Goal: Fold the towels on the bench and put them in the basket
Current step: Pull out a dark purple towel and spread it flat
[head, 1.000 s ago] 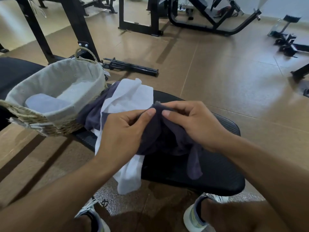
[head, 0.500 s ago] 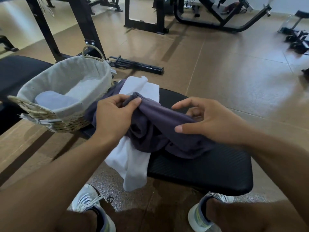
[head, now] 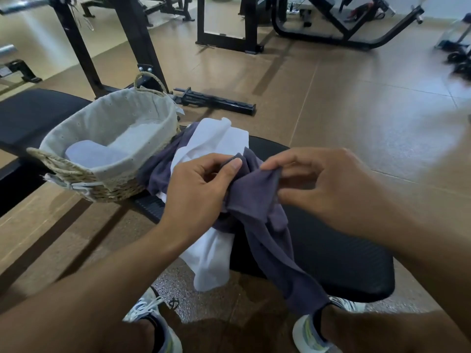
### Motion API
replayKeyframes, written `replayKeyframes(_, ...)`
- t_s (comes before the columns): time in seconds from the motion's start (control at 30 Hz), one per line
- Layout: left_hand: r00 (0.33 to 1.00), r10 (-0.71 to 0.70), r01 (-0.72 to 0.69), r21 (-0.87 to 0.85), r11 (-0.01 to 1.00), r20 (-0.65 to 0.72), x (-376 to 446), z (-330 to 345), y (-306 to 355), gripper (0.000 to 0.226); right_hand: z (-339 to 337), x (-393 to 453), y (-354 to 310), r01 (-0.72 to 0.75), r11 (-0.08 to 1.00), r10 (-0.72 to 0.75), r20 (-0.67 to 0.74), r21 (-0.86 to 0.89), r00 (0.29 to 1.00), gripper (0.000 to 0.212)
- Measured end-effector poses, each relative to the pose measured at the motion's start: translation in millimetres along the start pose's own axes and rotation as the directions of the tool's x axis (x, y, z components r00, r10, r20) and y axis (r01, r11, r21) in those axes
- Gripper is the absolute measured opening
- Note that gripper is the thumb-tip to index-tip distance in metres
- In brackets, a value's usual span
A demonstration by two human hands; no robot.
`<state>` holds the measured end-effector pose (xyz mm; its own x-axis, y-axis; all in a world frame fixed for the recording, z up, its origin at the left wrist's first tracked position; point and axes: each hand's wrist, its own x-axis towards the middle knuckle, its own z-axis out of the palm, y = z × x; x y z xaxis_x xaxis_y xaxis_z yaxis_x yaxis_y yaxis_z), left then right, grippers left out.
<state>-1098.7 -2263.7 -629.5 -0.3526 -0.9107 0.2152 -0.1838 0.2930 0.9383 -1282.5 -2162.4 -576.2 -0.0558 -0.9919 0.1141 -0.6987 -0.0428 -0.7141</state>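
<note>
The basket [head: 107, 138] sits at the left end of the bench [head: 331, 250], close enough that a finished fold can go straight in; one pale folded towel [head: 94, 156] already lies inside. Beside it the white towel [head: 216, 141] is heaped on the pad, its lower end hanging off the near edge, apparently waiting its turn. Over it the left hand [head: 198, 194] pinches the top edge of the purple towel [head: 257, 200] between thumb and forefinger, and the right hand [head: 328, 187] pinches the same edge just beside it, so the cloth hangs down past the bench toward the shoes [head: 313, 327]. That paired hold looks like a search for corners before spreading it out. Half a second ago only the left hand gripped the bunched towel, which lay on the pad, while the right hovered with loose fingers; since then the right has closed on the edge and the towel has been lifted and lengthened.
</note>
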Motion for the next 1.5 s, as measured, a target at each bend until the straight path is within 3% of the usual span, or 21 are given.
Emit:
replayKeyframes(0.07, 1.0, 0.015, -0.015, -0.038, 0.999, 0.014, -6, 1, 5, 0.011, 2, 1, 1, -0.034, 0.995, 0.025, -0.098, -0.092, 0.995, 0.002)
replayKeyframes(0.13, 0.999, 0.021, -0.018, -0.069, 0.997, 0.046, -11, 3, 9, 0.012, 3, 1, 2, -0.043, 0.979, 0.023, -0.102, -0.2, 0.995, 0.023)
replayKeyframes(0.2, 0.997, 0.004, 0.004, -0.101, 0.995, 0.077, -14, 4, 12, 0.01, 7, 3, 3, 0.015, 0.969, -0.039, -0.094, -0.245, 0.995, 0.026)
replayKeyframes(0.4, 0.984, -0.071, 0.105, -0.209, 0.972, 0.163, -20, 7, 19, 0.018, 14, 5, 5, 0.041, 0.996, -0.046, -0.067, -0.074, 0.997, 0.007)
replayKeyframes(0.63, 0.946, -0.141, 0.241, -0.343, 0.908, 0.29, -24, 7, 16, 0.026, 17, 7, 7, 0.0, 1.0, 0.001, -0.101, 0.008, 0.995, 0.013)
replayKeyframes(0.9, 0.957, -0.073, 0.142, -0.231, 0.963, 0.282, -27, 6, 17, 0.037, 17, 8, 9, -0.013, 1.0, 0.011, -0.1, -0.026, 0.995, 0.008)
replayKeyframes(1.03, 0.962, -0.055, 0.113, -0.205, 0.972, 0.267, -25, 7, 13, 0.024, 17, 8, 9, -0.008, 1.0, 0.006, -0.098, -0.024, 0.995, 0.015)
replayKeyframes(1.5, 0.976, -0.075, 0.112, -0.173, 0.978, 0.206, -25, 5, 14, 0.021, 14, 9, 9, 0.001, 1.0, 0.0, 0.022, -0.027, 1.0, 0.01)
